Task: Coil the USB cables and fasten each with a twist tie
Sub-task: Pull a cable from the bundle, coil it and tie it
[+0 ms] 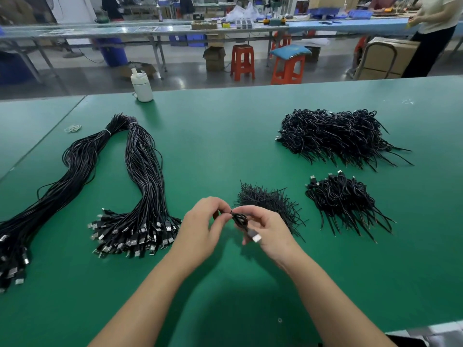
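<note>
A small coiled black USB cable is held between both hands above the green table; its silver plug sticks out below. My right hand grips the coil. My left hand pinches the black twist tie wrapped at the coil's top. A loose heap of black twist ties lies just behind my right hand. Two long bundles of uncoiled cables stretch along the left.
Two piles of coiled, tied cables lie to the right, a small pile and a large pile. A white bottle stands at the far edge, rubber bands lie far left. Stools, benches and people are beyond the table.
</note>
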{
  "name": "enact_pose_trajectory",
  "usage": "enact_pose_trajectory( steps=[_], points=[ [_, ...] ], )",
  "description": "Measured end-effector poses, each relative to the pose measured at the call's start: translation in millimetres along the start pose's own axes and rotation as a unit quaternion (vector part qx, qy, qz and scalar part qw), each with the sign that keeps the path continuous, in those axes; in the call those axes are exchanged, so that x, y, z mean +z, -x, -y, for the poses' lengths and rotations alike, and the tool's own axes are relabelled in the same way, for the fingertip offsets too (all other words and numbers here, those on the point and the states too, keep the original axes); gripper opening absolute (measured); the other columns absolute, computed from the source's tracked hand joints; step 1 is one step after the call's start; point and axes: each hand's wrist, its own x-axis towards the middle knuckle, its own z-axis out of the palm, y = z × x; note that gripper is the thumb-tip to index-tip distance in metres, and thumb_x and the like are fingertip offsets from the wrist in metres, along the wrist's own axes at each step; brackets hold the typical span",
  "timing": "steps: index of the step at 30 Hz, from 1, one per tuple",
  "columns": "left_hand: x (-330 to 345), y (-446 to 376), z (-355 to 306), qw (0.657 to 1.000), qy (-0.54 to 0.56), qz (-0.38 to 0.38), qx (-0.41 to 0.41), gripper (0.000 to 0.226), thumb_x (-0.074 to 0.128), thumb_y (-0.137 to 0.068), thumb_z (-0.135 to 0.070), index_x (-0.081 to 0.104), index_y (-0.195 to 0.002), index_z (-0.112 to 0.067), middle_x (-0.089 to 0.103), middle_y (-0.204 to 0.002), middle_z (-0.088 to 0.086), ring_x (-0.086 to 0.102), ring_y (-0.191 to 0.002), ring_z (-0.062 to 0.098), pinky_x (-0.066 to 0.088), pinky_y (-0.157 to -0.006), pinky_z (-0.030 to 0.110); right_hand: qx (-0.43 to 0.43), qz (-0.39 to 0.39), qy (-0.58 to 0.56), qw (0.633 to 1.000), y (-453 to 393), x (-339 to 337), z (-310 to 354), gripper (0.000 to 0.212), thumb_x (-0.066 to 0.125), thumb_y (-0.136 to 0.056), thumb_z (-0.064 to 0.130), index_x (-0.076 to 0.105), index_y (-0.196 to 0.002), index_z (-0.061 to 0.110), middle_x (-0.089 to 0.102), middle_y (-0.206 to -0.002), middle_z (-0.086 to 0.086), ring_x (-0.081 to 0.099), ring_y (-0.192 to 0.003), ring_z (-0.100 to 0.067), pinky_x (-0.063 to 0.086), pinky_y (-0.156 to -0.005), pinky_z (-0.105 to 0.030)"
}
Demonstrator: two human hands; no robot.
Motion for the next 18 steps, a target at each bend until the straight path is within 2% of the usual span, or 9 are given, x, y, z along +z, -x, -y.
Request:
enact_pose_trajectory(
  steps=[2,3,5,7,9,11,12,15,18],
  points=[
    [-2.2,-0.5,-1.5,1.0,-0.004,0.002,0.007,0.011,0.067,-0.091,-0.012,0.062,-0.089,-0.022,0.056,-0.083,-0.016,0.05,-0.082,0.0,0.034,-0.071,0.008,-0.029,-0.021,0.052,0.998,0.3,-0.9,0.3,0.034,0.064,-0.089,-0.007,0.073,-0.091,0.026,0.068,-0.098,-0.013,0.058,-0.068,-0.019,0.048,-0.052,-0.027],
    [-2.7,-0.7,-2.0,1.0,-0.01,0.004,0.015,0.011,0.066,-0.091,-0.011,0.062,-0.089,-0.021,0.056,-0.083,-0.015,0.049,-0.081,0.0,0.034,-0.072,0.009,-0.04,-0.025,0.071,0.996,0.7,-1.8,0.2,0.03,0.067,-0.09,0.001,0.072,-0.087,0.03,0.068,-0.091,-0.008,0.054,-0.058,-0.016,0.045,-0.05,-0.026],
    [-1.6,-0.6,-2.5,0.998,-0.036,0.006,0.041,0.011,0.066,-0.09,-0.008,0.061,-0.089,-0.018,0.055,-0.083,-0.012,0.048,-0.08,0.005,0.038,-0.074,0.017,-0.034,-0.016,0.088,0.995,1.9,-3.2,-0.6,0.021,0.065,-0.094,0.015,0.072,-0.084,0.031,0.061,-0.065,0.0,0.044,-0.043,-0.013,0.038,-0.044,-0.023],
    [1.8,-0.7,-2.1,0.995,-0.067,-0.001,0.068,0.012,0.065,-0.09,-0.006,0.06,-0.087,-0.017,0.055,-0.083,-0.01,0.049,-0.08,0.013,0.041,-0.075,0.028,-0.017,0.001,0.069,0.997,2.8,-2.9,-1.3,0.017,0.059,-0.098,0.022,0.073,-0.09,0.026,0.056,-0.051,-0.001,0.038,-0.037,-0.013,0.034,-0.042,-0.022],
    [6.1,0.5,-1.3,0.991,-0.093,-0.018,0.096,0.011,0.064,-0.088,-0.006,0.06,-0.086,-0.016,0.056,-0.081,-0.008,0.048,-0.078,0.015,0.04,-0.074,0.032,-0.01,0.007,0.046,0.999,3.9,-2.6,-0.6,0.023,0.054,-0.101,0.021,0.074,-0.09,0.02,0.064,-0.056,-0.008,0.035,-0.034,-0.012,0.033,-0.04,-0.021],
    [10.4,2.4,2.5,0.978,-0.145,-0.033,0.145,0.013,0.065,-0.084,-0.003,0.061,-0.085,-0.015,0.058,-0.081,-0.004,0.049,-0.076,0.019,0.039,-0.071,0.034,0.022,0.007,0.031,0.999,4.8,-2.8,0.4,0.026,0.054,-0.101,0.023,0.076,-0.088,0.018,0.067,-0.067,-0.022,0.033,-0.033,-0.012,0.032,-0.04,-0.022],
    [12.9,3.1,5.2,0.967,-0.18,-0.039,0.179,0.014,0.064,-0.082,0.0,0.062,-0.085,-0.014,0.059,-0.082,-0.003,0.05,-0.076,0.021,0.039,-0.07,0.034,0.042,0.006,0.023,0.999,5.3,-4.2,0.2,0.027,0.054,-0.101,0.024,0.076,-0.087,0.016,0.066,-0.066,-0.023,0.033,-0.033,-0.012,0.03,-0.039,-0.022],
    [19.9,4.6,13.0,0.936,-0.236,-0.058,0.255,0.015,0.054,-0.086,-0.001,0.065,-0.084,-0.012,0.063,-0.086,0.0,0.053,-0.077,0.024,0.039,-0.068,0.034,0.083,0.019,-0.017,0.996,5.5,-8.9,-1.9,0.027,0.056,-0.1,0.023,0.072,-0.083,0.008,0.065,-0.06,-0.009,0.033,-0.033,-0.01,0.027,-0.036,-0.02],
    [30.8,6.3,21.2,0.934,-0.231,-0.075,0.262,0.015,0.057,-0.086,0.0,0.068,-0.09,-0.009,0.064,-0.092,0.003,0.055,-0.077,0.026,0.039,-0.069,0.034,0.104,0.014,-0.033,0.994,4.9,-13.6,-3.1,0.024,0.061,-0.096,0.023,0.071,-0.083,0.007,0.068,-0.071,-0.013,0.037,-0.034,-0.009,0.029,-0.035,-0.019]
  ],
)
